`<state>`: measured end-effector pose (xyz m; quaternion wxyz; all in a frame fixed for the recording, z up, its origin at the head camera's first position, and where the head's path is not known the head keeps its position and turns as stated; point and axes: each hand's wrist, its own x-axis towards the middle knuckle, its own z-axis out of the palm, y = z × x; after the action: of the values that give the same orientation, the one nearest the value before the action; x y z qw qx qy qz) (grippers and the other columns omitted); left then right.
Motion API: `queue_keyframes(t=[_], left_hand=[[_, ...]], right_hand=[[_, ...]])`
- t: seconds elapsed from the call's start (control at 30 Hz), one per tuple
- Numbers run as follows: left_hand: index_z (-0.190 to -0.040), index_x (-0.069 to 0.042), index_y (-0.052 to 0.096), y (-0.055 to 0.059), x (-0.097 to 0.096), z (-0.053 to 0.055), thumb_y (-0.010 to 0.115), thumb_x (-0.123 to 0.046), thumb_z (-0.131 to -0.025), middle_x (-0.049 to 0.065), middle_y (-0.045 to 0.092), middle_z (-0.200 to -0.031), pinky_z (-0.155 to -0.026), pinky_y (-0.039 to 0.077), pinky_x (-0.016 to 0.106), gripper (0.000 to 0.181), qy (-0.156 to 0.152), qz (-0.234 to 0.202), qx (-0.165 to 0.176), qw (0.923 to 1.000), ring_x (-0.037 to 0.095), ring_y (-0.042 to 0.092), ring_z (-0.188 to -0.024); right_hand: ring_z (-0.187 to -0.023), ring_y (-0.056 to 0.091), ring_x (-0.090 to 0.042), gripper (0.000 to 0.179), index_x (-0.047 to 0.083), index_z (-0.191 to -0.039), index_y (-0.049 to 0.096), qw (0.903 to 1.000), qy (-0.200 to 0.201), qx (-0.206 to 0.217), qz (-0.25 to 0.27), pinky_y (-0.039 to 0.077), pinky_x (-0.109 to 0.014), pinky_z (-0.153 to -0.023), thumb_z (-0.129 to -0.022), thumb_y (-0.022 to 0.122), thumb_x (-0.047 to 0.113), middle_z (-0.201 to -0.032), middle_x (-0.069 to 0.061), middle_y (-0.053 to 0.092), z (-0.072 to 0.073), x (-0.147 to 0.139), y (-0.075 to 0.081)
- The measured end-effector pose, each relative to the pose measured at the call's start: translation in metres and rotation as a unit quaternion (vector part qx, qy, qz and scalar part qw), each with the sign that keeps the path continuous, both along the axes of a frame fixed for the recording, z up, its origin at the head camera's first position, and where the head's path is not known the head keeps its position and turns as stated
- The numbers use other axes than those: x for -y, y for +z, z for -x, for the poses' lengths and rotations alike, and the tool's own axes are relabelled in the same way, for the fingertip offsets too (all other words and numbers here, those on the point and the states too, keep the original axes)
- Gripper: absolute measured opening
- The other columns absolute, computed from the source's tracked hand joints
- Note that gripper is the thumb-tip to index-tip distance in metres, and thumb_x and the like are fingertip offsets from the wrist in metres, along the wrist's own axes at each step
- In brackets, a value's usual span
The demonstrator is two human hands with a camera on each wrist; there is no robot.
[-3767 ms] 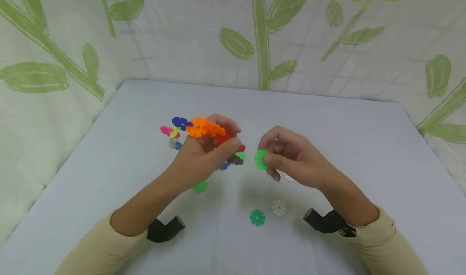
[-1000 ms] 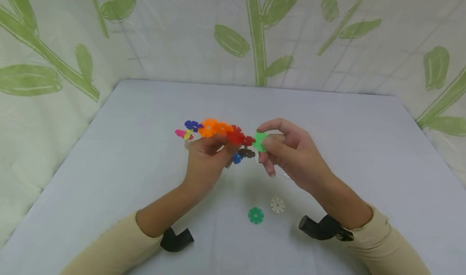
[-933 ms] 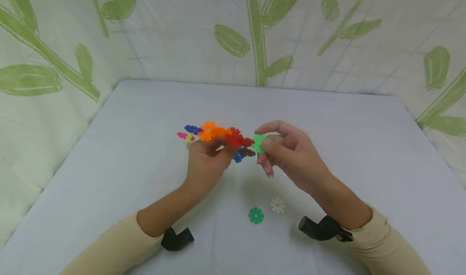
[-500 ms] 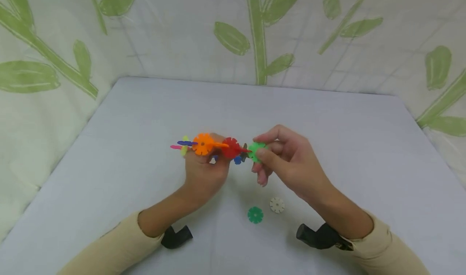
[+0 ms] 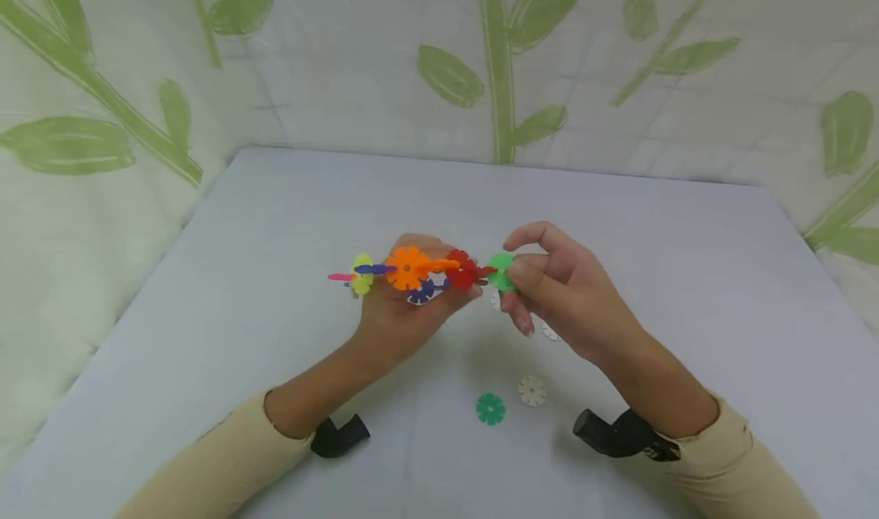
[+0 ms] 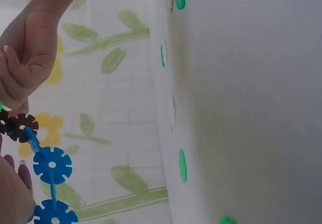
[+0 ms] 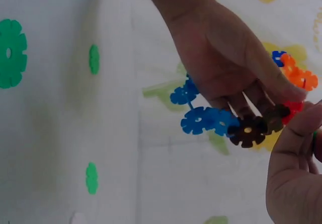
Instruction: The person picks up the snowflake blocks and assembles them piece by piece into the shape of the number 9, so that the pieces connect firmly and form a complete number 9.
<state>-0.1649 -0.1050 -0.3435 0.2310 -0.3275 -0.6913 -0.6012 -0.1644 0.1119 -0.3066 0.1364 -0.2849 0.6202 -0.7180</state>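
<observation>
My left hand (image 5: 394, 324) grips a looped chain of notched plastic snowflake discs. An orange disc (image 5: 407, 268), a red disc (image 5: 461, 269) and a yellow disc (image 5: 362, 274) show along its top in the head view. Blue discs (image 6: 52, 165) and a brown disc (image 6: 22, 127) hang lower in the left wrist view. Between thumb and fingers, my right hand (image 5: 577, 301) pinches a bright green disc (image 5: 500, 272) against the chain's red end. Whether its slot is fully seated there cannot be told. In the right wrist view, the right fingers hide most of the green disc.
On the pale tabletop (image 5: 275, 214), a darker green disc (image 5: 491, 409) and a white disc (image 5: 532, 391) lie in front of the hands. Another white disc (image 5: 552, 331) is partly covered by the right hand. A flowered cloth (image 5: 343, 69) hangs behind the table.
The bright green disc, earlier apart from the chain, has come to its red end. My left hand has shifted right and turned the chain, so several discs now appear edge-on.
</observation>
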Motion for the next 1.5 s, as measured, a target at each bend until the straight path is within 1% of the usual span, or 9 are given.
queue_keyframes(t=[0.17, 0.3, 0.5, 0.6, 0.7, 0.8, 0.97, 1.27, 1.5], left_hand=[[-0.121, -0.009, 0.070, 0.008, 0.000, -0.005, 0.084, -0.004, -0.080, -0.004, 0.068, -0.115, -0.080, 0.057, 0.034, 0.044, -0.038, 0.051, 0.084, 0.9945, 0.014, 0.059, -0.112], [-0.130, -0.013, 0.066, 0.011, 0.001, -0.008, 0.076, -0.012, -0.090, -0.004, 0.069, -0.118, -0.081, 0.058, 0.035, 0.041, -0.070, 0.054, 0.196, 0.9767, 0.013, 0.064, -0.108], [-0.132, -0.020, 0.064, 0.015, 0.003, -0.009, 0.064, -0.025, -0.100, 0.008, 0.071, -0.109, -0.090, 0.055, 0.038, 0.032, -0.096, -0.039, 0.348, 0.9320, 0.024, 0.070, -0.101], [-0.133, -0.015, 0.062, 0.017, 0.002, -0.008, 0.059, -0.025, -0.103, 0.013, 0.069, -0.110, -0.096, 0.052, 0.037, 0.032, -0.115, -0.077, 0.370, 0.9186, 0.028, 0.067, -0.105], [-0.134, -0.008, 0.058, 0.018, 0.000, -0.006, 0.055, -0.020, -0.104, 0.016, 0.068, -0.110, -0.099, 0.050, 0.038, 0.033, -0.144, -0.106, 0.379, 0.9078, 0.031, 0.066, -0.106], [-0.131, -0.005, 0.055, 0.018, -0.003, -0.006, 0.055, -0.017, -0.104, 0.018, 0.066, -0.109, -0.096, 0.052, 0.038, 0.029, -0.169, -0.129, 0.395, 0.8937, 0.032, 0.066, -0.103], [-0.125, -0.005, 0.051, 0.018, -0.005, -0.007, 0.053, -0.015, -0.105, 0.019, 0.066, -0.108, -0.091, 0.054, 0.037, 0.023, -0.187, -0.135, 0.429, 0.8732, 0.031, 0.066, -0.100], [-0.111, -0.005, 0.058, 0.017, -0.004, -0.006, 0.051, -0.022, -0.102, 0.012, 0.066, -0.106, -0.086, 0.057, 0.041, 0.020, -0.219, -0.203, 0.483, 0.8229, 0.028, 0.067, -0.097], [-0.102, -0.008, 0.060, 0.018, -0.002, -0.007, 0.056, -0.017, -0.100, 0.008, 0.068, -0.093, -0.079, 0.058, 0.036, 0.010, -0.232, -0.163, 0.488, 0.8252, 0.023, 0.068, -0.084]], right_hand=[[-0.057, 0.051, -0.022, 0.016, 0.006, -0.119, 0.042, 0.9983, 0.051, -0.001, 0.027, 0.050, -0.026, -0.058, -0.104, 0.044, 0.001, -0.077, -0.005, 0.062, 0.001, 0.004, -0.003], [-0.056, 0.051, -0.021, 0.008, 0.007, -0.115, 0.045, 0.9975, 0.056, 0.002, 0.044, 0.050, -0.026, -0.057, -0.107, 0.044, 0.006, -0.076, -0.004, 0.061, 0.004, 0.007, -0.008], [-0.059, 0.053, -0.024, 0.012, 0.002, -0.104, 0.052, 0.9987, -0.046, -0.019, 0.010, 0.050, -0.029, -0.054, -0.108, 0.045, 0.011, -0.075, -0.010, 0.058, 0.012, 0.008, -0.018], [-0.063, 0.054, -0.025, 0.006, -0.001, -0.106, 0.054, 0.9949, -0.087, -0.047, -0.020, 0.051, -0.030, -0.053, -0.103, 0.051, 0.003, -0.081, -0.014, 0.058, 0.015, 0.009, -0.022], [-0.070, 0.057, -0.025, 0.013, -0.004, -0.110, 0.056, 0.9865, -0.112, -0.114, -0.033, 0.052, -0.030, -0.055, -0.098, 0.055, -0.004, -0.092, -0.016, 0.061, 0.016, 0.008, -0.024], [-0.080, 0.060, -0.023, 0.024, -0.004, -0.115, 0.059, 0.9687, -0.131, -0.205, -0.049, 0.056, -0.029, -0.060, -0.092, 0.059, -0.010, -0.103, -0.014, 0.062, 0.014, 0.008, -0.022], [-0.099, 0.060, -0.023, 0.029, 0.001, -0.111, 0.068, 0.9250, -0.149, -0.335, -0.100, 0.057, -0.028, -0.069, -0.085, 0.067, -0.013, -0.110, -0.010, 0.064, 0.014, 0.010, -0.018], [-0.104, 0.068, -0.021, 0.027, 0.001, -0.108, 0.066, 0.8609, -0.157, -0.453, -0.171, 0.054, -0.028, -0.088, -0.085, 0.069, -0.012, -0.112, -0.007, 0.071, 0.009, 0.011, -0.016], [-0.094, 0.070, -0.020, 0.017, 0.003, -0.103, 0.071, 0.8134, -0.144, -0.534, -0.180, 0.057, -0.031, -0.082, -0.087, 0.073, -0.002, -0.100, -0.004, 0.073, 0.003, 0.011, -0.010]])
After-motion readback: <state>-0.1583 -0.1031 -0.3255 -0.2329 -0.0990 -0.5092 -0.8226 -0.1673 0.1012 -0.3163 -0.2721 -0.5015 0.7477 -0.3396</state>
